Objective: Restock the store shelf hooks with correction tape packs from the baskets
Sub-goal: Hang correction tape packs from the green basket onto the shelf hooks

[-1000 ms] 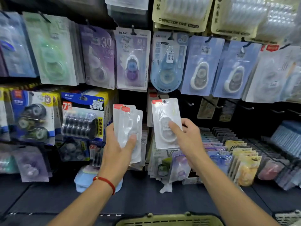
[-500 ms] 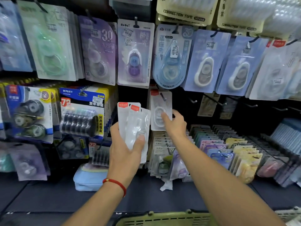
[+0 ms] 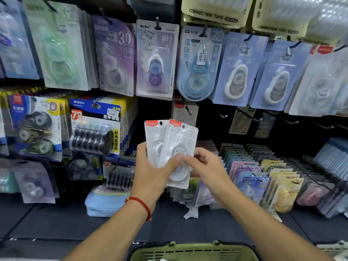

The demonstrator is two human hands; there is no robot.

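While you face the shelf, this is what lies around your hands:

Left hand grip: your left hand grips two white correction tape packs, fanned so both red top corners show, thumb pressed on the front one.
Right hand grip: your right hand pinches the lower right edge of the front pack, fingers curled behind it.
Where the packs are: held between both hands in front of the dark middle row of the shelf, apart from every hook.
Hung pack: one matching pack with a red corner hangs on a hook just above and behind the two you hold.
Bare hooks: at least four hooks stick out to the right of the hung pack, with small tags behind some.
Top row: seven or so carded tape packs hang above, among them a purple BoBo card and a blue drop-shaped one.
Left side: a blue and yellow "72" refill card hangs near your left hand, with more cards stacked behind it.
Right side: rows of pastel packs stand upright in a rack just beyond your right wrist.
Shelf: a light blue pouch lies on the shelf board under your left forearm.
Basket: one green basket shows at the bottom edge, between your arms; its contents are mostly out of view.
Wrist: one red cord circles your left wrist.
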